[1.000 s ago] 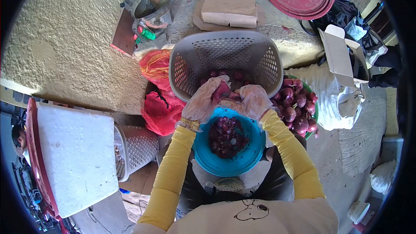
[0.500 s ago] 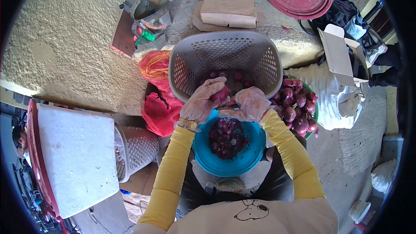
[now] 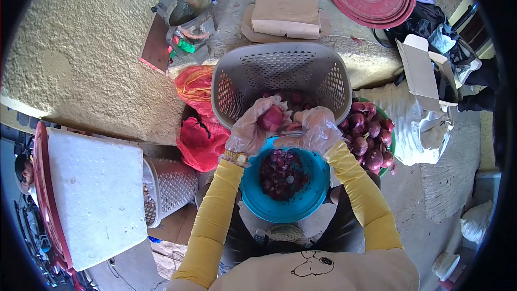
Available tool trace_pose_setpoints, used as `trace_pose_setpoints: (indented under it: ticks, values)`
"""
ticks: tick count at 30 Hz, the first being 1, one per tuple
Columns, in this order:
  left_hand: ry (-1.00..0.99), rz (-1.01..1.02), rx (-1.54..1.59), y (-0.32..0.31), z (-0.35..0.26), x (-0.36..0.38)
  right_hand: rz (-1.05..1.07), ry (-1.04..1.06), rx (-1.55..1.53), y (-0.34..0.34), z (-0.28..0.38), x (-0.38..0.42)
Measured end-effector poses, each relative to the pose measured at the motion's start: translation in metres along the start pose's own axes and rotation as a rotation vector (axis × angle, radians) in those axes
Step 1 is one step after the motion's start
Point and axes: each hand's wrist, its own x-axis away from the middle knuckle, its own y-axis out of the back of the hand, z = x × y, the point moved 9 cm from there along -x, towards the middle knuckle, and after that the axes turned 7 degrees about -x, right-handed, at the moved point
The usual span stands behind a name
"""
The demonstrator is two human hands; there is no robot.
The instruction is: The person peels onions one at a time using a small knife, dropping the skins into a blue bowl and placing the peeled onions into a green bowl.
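L hand (image 3: 250,129), in clear plastic glove, holds red onion (image 3: 271,118); fingers curl around it, upper face of onion exposed. R hand (image 3: 321,128), likewise gloved, is just to the R; fingers bent inward, but cannot tell whether they pinch anything. Onion pos.: betw. blue basin (image 3: 285,213) and gray basket (image 3: 280,54), in line w/ basket's near side; exact ht. cannot be told. Basin contains loose onion skins (image 3: 283,175), dk. red-purple, piled approx. at ctr. Basket stands directly beyond basin, perforated walls, w/ several loose onions (image 3: 297,98) at bottom, partly hidden by hands. R of basket: green container (image 3: 383,171), heaped w/ whole onions (image 3: 371,140); white sack (image 3: 412,140) adj. to it. L of basket: red mesh sack (image 3: 202,143).
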Motion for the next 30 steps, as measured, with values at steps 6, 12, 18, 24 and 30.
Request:
trace_pose_setpoints:
  ticks: [6,12,18,24,30]
  values:
    - [-0.059,-0.025,0.006,-0.007,0.005,0.0,-0.098,-0.093,-0.13,-0.003,-0.015,0.001]
    - [-0.119,0.039,0.036,-0.012,0.001,-0.003,-0.152,-0.095,-0.084,-0.006,-0.02,0.0]
    - [-0.127,-0.039,0.045,-0.013,-0.001,0.0,-0.183,-0.14,-0.151,0.006,-0.016,0.003]
    - [-0.168,-0.005,0.017,-0.015,-0.006,0.002,-0.12,-0.203,-0.169,0.001,-0.024,0.002]
    - [-0.098,-0.002,-0.105,-0.024,-0.011,0.01,-0.132,-0.133,-0.22,0.001,-0.025,0.004]
